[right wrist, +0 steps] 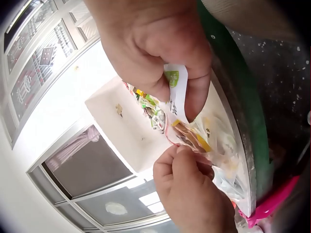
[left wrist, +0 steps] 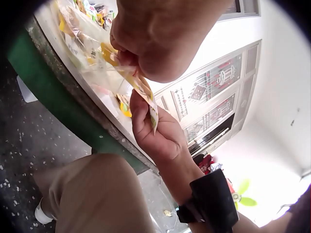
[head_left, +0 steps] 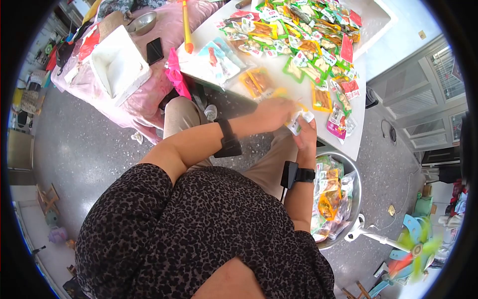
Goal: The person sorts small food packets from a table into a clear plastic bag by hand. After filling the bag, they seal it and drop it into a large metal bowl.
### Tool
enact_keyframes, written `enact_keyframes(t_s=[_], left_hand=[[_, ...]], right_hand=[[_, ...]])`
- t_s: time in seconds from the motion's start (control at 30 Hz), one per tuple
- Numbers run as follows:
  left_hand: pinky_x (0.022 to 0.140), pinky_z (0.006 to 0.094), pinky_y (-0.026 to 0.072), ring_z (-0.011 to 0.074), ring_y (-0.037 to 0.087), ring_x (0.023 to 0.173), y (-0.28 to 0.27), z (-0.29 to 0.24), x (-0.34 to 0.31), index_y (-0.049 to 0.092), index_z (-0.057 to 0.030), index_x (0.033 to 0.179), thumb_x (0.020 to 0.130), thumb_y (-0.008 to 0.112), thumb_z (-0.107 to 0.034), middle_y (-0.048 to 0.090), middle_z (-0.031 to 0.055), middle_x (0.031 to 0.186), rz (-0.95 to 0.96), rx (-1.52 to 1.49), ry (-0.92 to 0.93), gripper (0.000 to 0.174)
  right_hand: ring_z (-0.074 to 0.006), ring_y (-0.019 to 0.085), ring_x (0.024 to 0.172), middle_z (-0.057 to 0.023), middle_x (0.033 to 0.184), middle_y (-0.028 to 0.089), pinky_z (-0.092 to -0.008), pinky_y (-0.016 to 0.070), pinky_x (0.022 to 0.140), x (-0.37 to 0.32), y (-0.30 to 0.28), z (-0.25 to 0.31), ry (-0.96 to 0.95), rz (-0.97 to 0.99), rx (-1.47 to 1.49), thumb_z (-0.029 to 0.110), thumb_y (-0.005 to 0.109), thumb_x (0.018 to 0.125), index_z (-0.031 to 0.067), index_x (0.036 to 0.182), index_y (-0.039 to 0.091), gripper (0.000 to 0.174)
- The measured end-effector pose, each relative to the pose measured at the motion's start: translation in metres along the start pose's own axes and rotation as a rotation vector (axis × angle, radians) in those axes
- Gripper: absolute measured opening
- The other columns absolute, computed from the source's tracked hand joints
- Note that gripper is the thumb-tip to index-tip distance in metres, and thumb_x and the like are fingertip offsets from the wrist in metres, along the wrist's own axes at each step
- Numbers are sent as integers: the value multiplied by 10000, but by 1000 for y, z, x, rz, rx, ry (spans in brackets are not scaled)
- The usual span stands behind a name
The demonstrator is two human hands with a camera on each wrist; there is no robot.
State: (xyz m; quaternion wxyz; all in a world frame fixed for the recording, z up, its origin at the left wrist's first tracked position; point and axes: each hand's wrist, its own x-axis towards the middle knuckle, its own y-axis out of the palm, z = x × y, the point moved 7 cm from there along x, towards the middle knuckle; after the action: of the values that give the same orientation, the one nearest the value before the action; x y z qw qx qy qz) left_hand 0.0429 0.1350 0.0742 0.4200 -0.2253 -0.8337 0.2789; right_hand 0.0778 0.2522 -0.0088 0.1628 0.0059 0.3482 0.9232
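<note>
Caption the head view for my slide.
Left hand and right hand grip a yellow-and-white plastic packet at a white table piled with colourful plastic packets.

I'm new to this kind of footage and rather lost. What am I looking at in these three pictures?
There is no machine: a person works bare-handed. The wide picture looks down from the head; the others come from the left wrist camera and right wrist camera. On the white table lies a heap of colorful food packets, and a metal basin at the person's right holds more. The left hand and right hand pinch a yellow-and-white packet between them; its contents can't be made out.
</note>
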Motion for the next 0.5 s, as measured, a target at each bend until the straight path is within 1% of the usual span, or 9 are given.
enact_keyframes(t_s=[0.03, 0.13, 0.23, 0.33, 0.43, 0.5], left_hand=[[544, 389, 420, 286, 524, 663, 1, 0, 0, 516, -58, 912, 696, 503, -80, 512, 101, 735, 16, 8, -1, 218], [540, 385, 417, 287, 517, 640, -9, -12, 1, 519, -58, 904, 689, 503, -82, 506, 101, 723, -26, 148, 136, 217], [528, 386, 412, 288, 509, 624, 0, -4, -1, 514, -58, 828, 681, 504, -94, 501, 99, 709, 4, 76, 68, 151], [518, 391, 408, 289, 509, 613, 9, 3, 0, 499, -62, 757, 681, 505, -108, 499, 97, 693, 72, 66, 24, 90], [511, 387, 410, 289, 512, 604, 5, 0, -3, 492, -61, 727, 676, 512, -118, 497, 98, 676, 27, 40, 33, 79], [507, 380, 412, 286, 514, 602, 5, 0, -6, 491, -61, 721, 674, 513, -119, 496, 97, 674, 42, 29, 34, 78]], right_hand=[[-206, 548, 850, -105, 959, 537, -327, 455, 738, 2, 4, -3, 10, 0, -5, -42, 394, 786, 7, 1035, 456, 261], [-196, 554, 816, -92, 922, 543, -303, 462, 701, 12, 11, -12, 14, -22, 10, -46, 394, 781, 5, 1008, 462, 242], [-181, 553, 787, -85, 897, 545, -287, 464, 673, 17, 23, -15, 0, -97, 30, -41, 392, 780, 3, 984, 468, 222], [-173, 558, 727, -85, 850, 556, -277, 469, 601, 17, 33, -19, 35, -111, -134, -32, 388, 766, -1, 948, 490, 210], [-134, 535, 568, -64, 728, 556, -235, 427, 445, 11, 40, -17, 129, -51, -268, -19, 393, 750, 10, 873, 515, 176], [-106, 487, 479, -44, 658, 539, -213, 365, 374, 18, 18, -26, 225, 32, -389, -11, 395, 744, 22, 828, 521, 155]])
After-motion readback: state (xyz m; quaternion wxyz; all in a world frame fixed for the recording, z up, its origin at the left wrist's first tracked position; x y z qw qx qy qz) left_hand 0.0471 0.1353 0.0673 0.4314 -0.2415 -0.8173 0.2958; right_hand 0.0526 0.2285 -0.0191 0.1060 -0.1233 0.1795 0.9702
